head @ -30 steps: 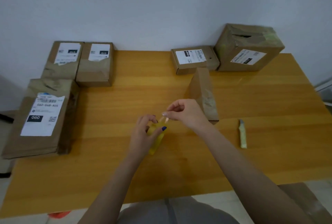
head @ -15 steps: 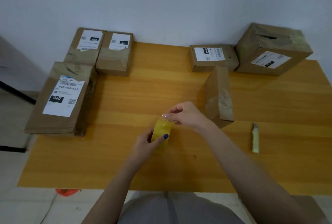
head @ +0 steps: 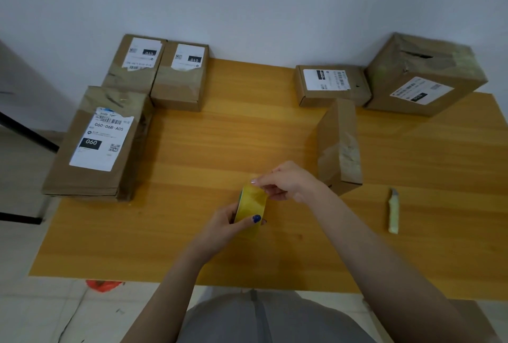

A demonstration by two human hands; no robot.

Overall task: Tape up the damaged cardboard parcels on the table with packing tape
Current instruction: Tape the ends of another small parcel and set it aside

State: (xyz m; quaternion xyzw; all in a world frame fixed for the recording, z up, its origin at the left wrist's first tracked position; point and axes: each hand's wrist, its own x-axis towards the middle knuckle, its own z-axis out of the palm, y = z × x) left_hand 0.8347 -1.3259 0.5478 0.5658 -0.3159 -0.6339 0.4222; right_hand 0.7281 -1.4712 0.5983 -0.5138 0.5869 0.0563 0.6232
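Note:
My left hand point(head: 224, 225) grips a yellowish roll of packing tape point(head: 251, 206) above the middle of the wooden table point(head: 220, 147). My right hand point(head: 288, 181) pinches the tape's loose end at the top of the roll. Just behind my right hand a narrow cardboard parcel point(head: 339, 144) stands on its edge, with crumpled old tape on its side. A long parcel labelled 060 point(head: 97, 142) lies at the left edge. Two small parcels point(head: 156, 73) sit at the back left. A flat parcel point(head: 331, 84) and a big torn box point(head: 423, 76) sit at the back right.
A pale green utility knife point(head: 393, 210) lies on the table to the right of my hands. The white wall rises directly behind the table. On the tiled floor by the table's front left corner lies something red point(head: 103, 285).
My view has tilted down and pulled back, so the table's near edge and floor show. My right fingers have moved to the top of the roll, which now faces me more broadly.

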